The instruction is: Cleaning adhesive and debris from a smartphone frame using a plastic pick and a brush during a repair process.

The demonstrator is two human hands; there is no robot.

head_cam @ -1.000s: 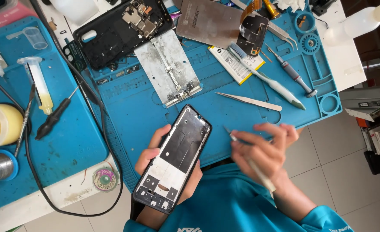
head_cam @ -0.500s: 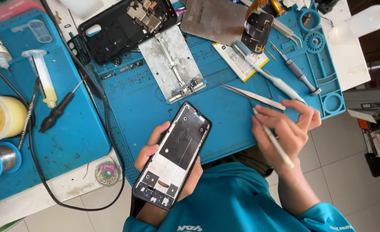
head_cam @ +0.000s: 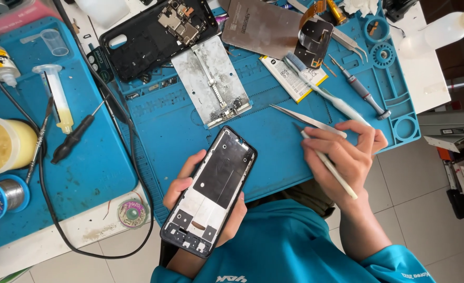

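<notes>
While the left hand [head_cam: 203, 196] grips a phone frame [head_cam: 211, 191], the right hand [head_cam: 344, 157] pinches a white spudger [head_cam: 329, 165] near a yellow-labelled battery [head_cam: 295, 78].

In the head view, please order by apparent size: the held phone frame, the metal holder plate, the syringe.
1. phone frame, though nearer the camera
2. metal holder plate, similar, so unsure
3. syringe, clearly smallest

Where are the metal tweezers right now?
The tweezers lie on the blue mat, just above the right hand and right of the metal plate.
</notes>
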